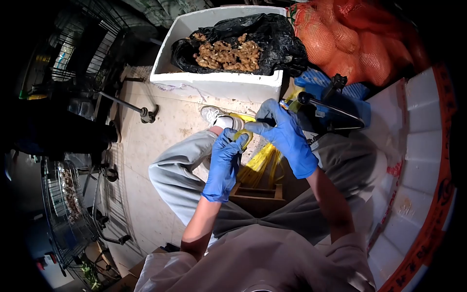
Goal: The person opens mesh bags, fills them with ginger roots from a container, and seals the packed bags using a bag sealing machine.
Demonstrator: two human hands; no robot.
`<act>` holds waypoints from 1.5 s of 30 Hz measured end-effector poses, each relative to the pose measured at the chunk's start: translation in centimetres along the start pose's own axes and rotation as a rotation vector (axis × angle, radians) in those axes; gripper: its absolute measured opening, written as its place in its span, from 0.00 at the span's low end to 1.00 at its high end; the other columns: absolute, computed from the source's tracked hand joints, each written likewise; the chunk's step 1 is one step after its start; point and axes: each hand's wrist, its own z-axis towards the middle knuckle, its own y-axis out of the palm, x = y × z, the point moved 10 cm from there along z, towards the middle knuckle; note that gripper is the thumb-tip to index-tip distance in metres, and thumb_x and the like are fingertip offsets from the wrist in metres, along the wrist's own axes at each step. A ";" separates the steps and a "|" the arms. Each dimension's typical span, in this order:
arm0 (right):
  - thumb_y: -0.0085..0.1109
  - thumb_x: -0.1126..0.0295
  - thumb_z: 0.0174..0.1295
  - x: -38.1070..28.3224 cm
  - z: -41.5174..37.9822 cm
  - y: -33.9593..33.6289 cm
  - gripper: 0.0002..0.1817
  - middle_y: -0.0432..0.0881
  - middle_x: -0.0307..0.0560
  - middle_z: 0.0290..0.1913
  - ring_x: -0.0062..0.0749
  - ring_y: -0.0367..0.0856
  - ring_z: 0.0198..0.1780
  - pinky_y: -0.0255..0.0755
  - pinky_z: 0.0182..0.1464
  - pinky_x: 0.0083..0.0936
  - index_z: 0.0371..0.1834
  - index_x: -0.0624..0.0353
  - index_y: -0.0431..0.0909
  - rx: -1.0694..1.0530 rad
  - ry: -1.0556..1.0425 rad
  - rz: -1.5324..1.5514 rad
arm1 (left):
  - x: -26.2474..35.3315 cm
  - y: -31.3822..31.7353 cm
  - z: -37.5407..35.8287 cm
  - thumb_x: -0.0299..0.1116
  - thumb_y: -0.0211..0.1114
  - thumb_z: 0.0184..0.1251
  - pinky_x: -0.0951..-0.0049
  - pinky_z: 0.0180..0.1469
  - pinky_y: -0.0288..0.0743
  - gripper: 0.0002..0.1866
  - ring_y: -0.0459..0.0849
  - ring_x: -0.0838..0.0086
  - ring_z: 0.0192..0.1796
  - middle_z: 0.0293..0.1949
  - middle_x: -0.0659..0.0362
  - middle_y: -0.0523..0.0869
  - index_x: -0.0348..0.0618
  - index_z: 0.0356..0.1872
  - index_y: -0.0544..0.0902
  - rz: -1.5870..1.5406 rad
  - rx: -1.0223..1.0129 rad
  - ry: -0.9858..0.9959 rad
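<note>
Both my hands wear blue gloves and meet over the floor between my knees. My left hand (pixel 224 163) is closed on a small yellow item (pixel 245 138), which looks like a strip or ring. Just right of it, my right hand (pixel 284 131) has its fingers bent, with thumb and a finger reaching to the yellow item; whether they pinch it is hard to tell. Below the hands, a bundle of yellow strips (pixel 260 165) hangs or lies over a wooden frame (pixel 256 191).
Ahead stands a white foam box (pixel 219 86) with ginger (pixel 228 55) in black plastic. Red mesh sacks (pixel 355 44) and a blue container (pixel 340 109) are at the upper right. White foam boxes (pixel 413 160) line the right; wire carts (pixel 68 204) and a dark-clothed person (pixel 53 129) are left.
</note>
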 end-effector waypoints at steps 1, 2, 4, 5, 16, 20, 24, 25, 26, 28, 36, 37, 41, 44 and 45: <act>0.62 0.63 0.46 -0.1 -0.6 2.1 0.18 0.74 0.45 0.28 0.27 0.73 0.32 0.67 0.35 0.21 0.33 0.63 0.69 -0.182 -0.002 0.020 | 0.1 0.1 0.0 0.18 0.57 0.51 0.84 0.42 0.69 0.12 0.76 0.81 0.37 0.36 0.63 0.77 0.39 0.39 0.73 -0.004 0.006 0.003; 0.61 0.67 0.49 -0.2 -1.4 4.2 0.14 0.72 0.42 0.28 0.21 0.69 0.33 0.65 0.36 0.18 0.31 0.63 0.69 -0.362 -0.004 0.041 | -0.2 0.8 -0.1 0.19 0.57 0.52 0.84 0.42 0.69 0.12 0.76 0.81 0.37 0.35 0.63 0.77 0.40 0.39 0.73 -0.035 -0.043 -0.031; 0.60 0.68 0.49 0.1 -1.8 5.6 0.12 0.70 0.38 0.26 0.19 0.66 0.30 0.63 0.34 0.15 0.30 0.63 0.69 -0.405 -0.018 0.230 | -0.4 1.4 -0.3 0.20 0.57 0.53 0.84 0.42 0.69 0.12 0.75 0.81 0.37 0.35 0.63 0.77 0.40 0.40 0.73 -0.065 -0.093 -0.067; 0.60 0.69 0.50 1.0 -1.8 5.9 0.11 0.70 0.37 0.26 0.19 0.66 0.31 0.63 0.35 0.15 0.31 0.63 0.69 -0.426 0.099 0.443 | -0.6 0.5 -0.4 0.22 0.57 0.54 0.84 0.41 0.69 0.12 0.75 0.81 0.36 0.35 0.63 0.77 0.40 0.41 0.73 -0.127 -0.024 -0.093; 0.50 0.69 0.57 3.1 -3.0 7.4 0.09 0.73 0.40 0.33 0.23 0.75 0.36 0.69 0.39 0.15 0.38 0.62 0.70 -0.372 0.643 1.541 | 0.3 -5.7 0.0 0.32 0.53 0.61 0.79 0.50 0.67 0.14 0.74 0.79 0.46 0.46 0.61 0.75 0.39 0.47 0.71 -0.340 0.199 -0.065; 0.59 0.75 0.49 4.3 -3.6 8.8 0.16 0.76 0.41 0.32 0.17 0.74 0.34 0.67 0.37 0.13 0.42 0.65 0.70 -0.516 0.299 0.552 | 2.1 -4.9 0.5 0.35 0.53 0.61 0.80 0.47 0.68 0.13 0.75 0.79 0.42 0.40 0.63 0.78 0.41 0.44 0.73 -0.218 0.191 0.014; 0.53 0.71 0.51 7.2 -2.0 4.3 0.10 0.78 0.52 0.28 0.37 0.77 0.32 0.69 0.36 0.24 0.34 0.67 0.74 0.013 0.205 0.148 | 0.8 -3.3 0.3 0.30 0.58 0.56 0.77 0.47 0.69 0.12 0.76 0.77 0.41 0.40 0.61 0.78 0.41 0.42 0.74 -0.244 -0.007 -0.065; 0.50 0.71 0.54 8.6 -2.1 4.5 0.10 0.78 0.49 0.29 0.35 0.77 0.31 0.69 0.35 0.23 0.35 0.67 0.74 -0.023 0.384 0.352 | 1.0 -3.8 0.1 0.28 0.58 0.55 0.79 0.48 0.67 0.14 0.75 0.78 0.43 0.42 0.61 0.77 0.40 0.44 0.73 0.129 0.075 0.023; 0.47 0.70 0.57 9.6 -2.5 5.0 0.10 0.78 0.46 0.29 0.33 0.77 0.31 0.69 0.35 0.23 0.35 0.67 0.73 -0.060 0.563 0.556 | 1.6 -4.0 -0.3 0.26 0.58 0.54 0.81 0.48 0.65 0.16 0.74 0.79 0.44 0.43 0.61 0.76 0.38 0.46 0.71 0.500 0.155 0.113; 0.45 0.70 0.59 9.4 -3.1 5.5 0.10 0.77 0.43 0.31 0.30 0.76 0.30 0.70 0.36 0.22 0.37 0.65 0.72 -0.049 0.656 0.806 | 1.1 -4.1 -0.2 0.23 0.57 0.53 0.83 0.49 0.63 0.20 0.72 0.80 0.45 0.44 0.62 0.75 0.36 0.49 0.69 0.657 0.107 0.164; 0.52 0.64 0.56 6.6 -5.6 8.4 0.17 0.75 0.46 0.41 0.31 0.75 0.42 0.72 0.44 0.27 0.46 0.60 0.70 -0.301 0.871 1.084 | 0.2 -10.6 0.6 0.27 0.55 0.59 0.83 0.44 0.69 0.15 0.75 0.80 0.40 0.41 0.60 0.77 0.35 0.47 0.71 0.239 0.317 0.045; 0.56 0.66 0.52 5.9 -5.3 8.1 0.18 0.76 0.46 0.39 0.32 0.76 0.40 0.71 0.41 0.22 0.46 0.63 0.71 -0.369 0.820 0.965 | -0.4 -10.2 1.1 0.28 0.54 0.60 0.83 0.43 0.69 0.14 0.75 0.80 0.38 0.40 0.60 0.77 0.36 0.46 0.71 0.048 0.237 -0.040; 0.55 0.76 0.49 7.3 -3.2 7.9 0.16 0.78 0.47 0.37 0.23 0.74 0.38 0.68 0.40 0.18 0.43 0.67 0.71 -0.306 0.295 0.075 | -0.6 -7.7 1.1 0.30 0.53 0.60 0.83 0.38 0.71 0.10 0.76 0.79 0.35 0.36 0.62 0.77 0.40 0.41 0.73 -0.124 0.148 -0.148; 0.53 0.74 0.47 9.6 -2.8 6.8 0.12 0.78 0.48 0.30 0.36 0.77 0.35 0.69 0.38 0.25 0.36 0.67 0.74 -0.075 0.172 0.028 | -0.4 -6.6 0.5 0.27 0.55 0.57 0.82 0.39 0.71 0.09 0.76 0.79 0.36 0.35 0.62 0.77 0.40 0.40 0.72 0.068 0.113 -0.111; 0.47 0.75 0.50 10.7 -2.5 7.5 0.10 0.78 0.47 0.31 0.37 0.78 0.35 0.71 0.37 0.26 0.36 0.65 0.73 -0.157 0.219 0.250 | 0.2 -6.0 0.3 0.24 0.57 0.55 0.82 0.40 0.70 0.10 0.76 0.79 0.36 0.35 0.62 0.77 0.40 0.39 0.72 0.203 0.089 -0.037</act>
